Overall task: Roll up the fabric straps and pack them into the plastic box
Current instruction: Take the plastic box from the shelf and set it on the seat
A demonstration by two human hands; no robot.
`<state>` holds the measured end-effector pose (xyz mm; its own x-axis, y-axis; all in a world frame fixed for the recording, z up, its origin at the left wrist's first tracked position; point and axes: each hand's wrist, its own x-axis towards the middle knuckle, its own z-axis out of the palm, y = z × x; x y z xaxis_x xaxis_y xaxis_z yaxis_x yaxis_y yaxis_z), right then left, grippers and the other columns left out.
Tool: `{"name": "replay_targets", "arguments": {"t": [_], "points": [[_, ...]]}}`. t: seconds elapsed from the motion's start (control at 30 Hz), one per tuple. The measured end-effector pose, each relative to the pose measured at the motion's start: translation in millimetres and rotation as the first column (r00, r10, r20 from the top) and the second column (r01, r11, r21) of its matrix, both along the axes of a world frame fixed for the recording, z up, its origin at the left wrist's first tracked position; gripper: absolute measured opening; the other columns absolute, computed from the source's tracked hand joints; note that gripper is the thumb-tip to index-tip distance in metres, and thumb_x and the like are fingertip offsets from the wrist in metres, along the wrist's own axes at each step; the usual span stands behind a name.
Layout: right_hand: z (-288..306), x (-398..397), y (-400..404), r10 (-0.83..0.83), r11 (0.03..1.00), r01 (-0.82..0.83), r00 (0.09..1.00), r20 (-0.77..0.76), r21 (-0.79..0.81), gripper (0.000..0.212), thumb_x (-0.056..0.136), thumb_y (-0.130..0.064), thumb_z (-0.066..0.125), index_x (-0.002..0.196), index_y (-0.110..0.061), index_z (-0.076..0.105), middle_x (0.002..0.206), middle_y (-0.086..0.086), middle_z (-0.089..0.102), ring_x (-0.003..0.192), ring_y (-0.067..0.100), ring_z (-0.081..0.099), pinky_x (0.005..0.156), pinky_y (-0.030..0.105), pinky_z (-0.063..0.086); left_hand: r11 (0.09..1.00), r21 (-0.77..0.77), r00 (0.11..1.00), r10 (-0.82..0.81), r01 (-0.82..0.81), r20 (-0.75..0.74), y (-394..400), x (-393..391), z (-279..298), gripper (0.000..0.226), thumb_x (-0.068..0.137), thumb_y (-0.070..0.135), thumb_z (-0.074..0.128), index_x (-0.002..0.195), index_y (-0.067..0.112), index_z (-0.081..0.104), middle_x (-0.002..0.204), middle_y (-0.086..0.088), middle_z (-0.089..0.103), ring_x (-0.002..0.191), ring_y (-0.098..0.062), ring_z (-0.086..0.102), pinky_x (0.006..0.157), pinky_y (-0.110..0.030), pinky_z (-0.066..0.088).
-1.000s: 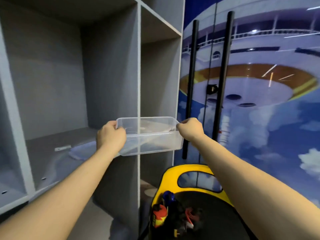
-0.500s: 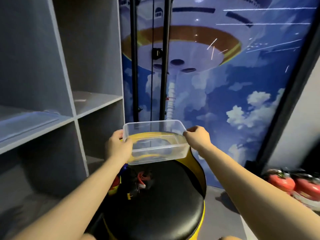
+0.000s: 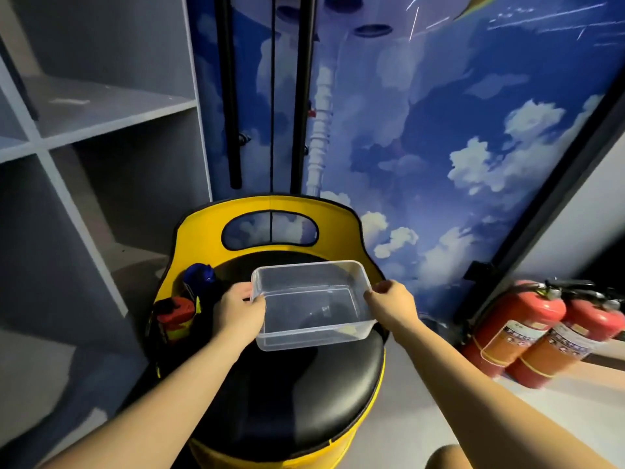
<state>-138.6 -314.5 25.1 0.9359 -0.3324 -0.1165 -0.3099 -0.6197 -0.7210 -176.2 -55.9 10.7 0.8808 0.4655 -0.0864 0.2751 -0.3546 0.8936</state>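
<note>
A clear, empty plastic box hangs level just above the black round seat of a yellow stool. My left hand grips the box's left rim and my right hand grips its right rim. In a side pocket on the stool's left sit a red and yellow bundle and a blue object; whether these are the fabric straps I cannot tell.
Grey shelving stands to the left with open compartments. A blue sky mural with two black vertical bars lies behind the stool. Two red fire extinguishers lean on the floor at the right.
Both hands have carried the box from the grey shelf rightward and down to above the stool seat. The view has swung right and down with it.
</note>
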Motion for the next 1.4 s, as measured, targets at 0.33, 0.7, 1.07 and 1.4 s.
{"name": "replay_targets", "arguments": {"t": [0.33,0.7,1.07,1.4], "points": [[-71.9,15.6,-6.9,-0.058,0.998,0.056,0.997,-0.045,-0.038,0.021,0.085,-0.031,0.065,0.1,-0.016,0.065,0.095,0.004,0.068,0.088,0.025,0.06,0.076,0.032,0.046,0.998,0.041,0.999,-0.043,0.044,-0.031,-3.2,19.4,-49.3,0.027,0.089,0.015,0.065,0.113,0.026,0.07,0.108,0.007,0.071,0.093,-0.014,0.067,0.087,-0.035,0.056],[-78.7,6.0,-34.7,-0.097,0.989,0.083,0.989,-0.111,-0.125,0.026,0.086,-0.041,0.063,0.096,-0.017,0.064,0.092,0.006,0.067,0.085,0.028,0.059,0.073,0.031,0.044,0.981,0.012,0.971,-0.189,0.193,-0.149,-20.4,14.0,-80.5,0.036,0.089,0.017,0.066,0.125,0.016,0.067,0.118,0.001,0.071,0.094,-0.011,0.062,0.085,-0.024,0.046],[-104.4,4.2,0.1,0.053,0.975,-0.092,0.98,-0.193,-0.201,0.038,0.09,-0.043,0.061,0.114,-0.014,0.06,0.11,0.009,0.067,0.089,0.025,0.055,0.077,0.031,0.043,0.986,0.087,0.968,-0.123,0.145,-0.217,9.8,15.6,-86.9,0.039,0.089,0.022,0.066,0.128,0.02,0.066,0.123,0.002,0.07,0.112,-0.019,0.064,0.095,-0.03,0.051],[-109.7,6.3,14.6,0.114,0.969,-0.155,0.972,-0.207,-0.191,0.036,0.09,-0.049,0.063,0.105,-0.018,0.055,0.103,0.003,0.064,0.088,0.022,0.059,0.076,0.032,0.047,0.979,0.133,0.966,-0.124,0.157,-0.227,24.0,22.0,-88.4,0.046,0.091,0.024,0.065,0.136,0.019,0.062,0.132,0.001,0.066,0.115,-0.02,0.063,0.093,-0.032,0.05]]}}
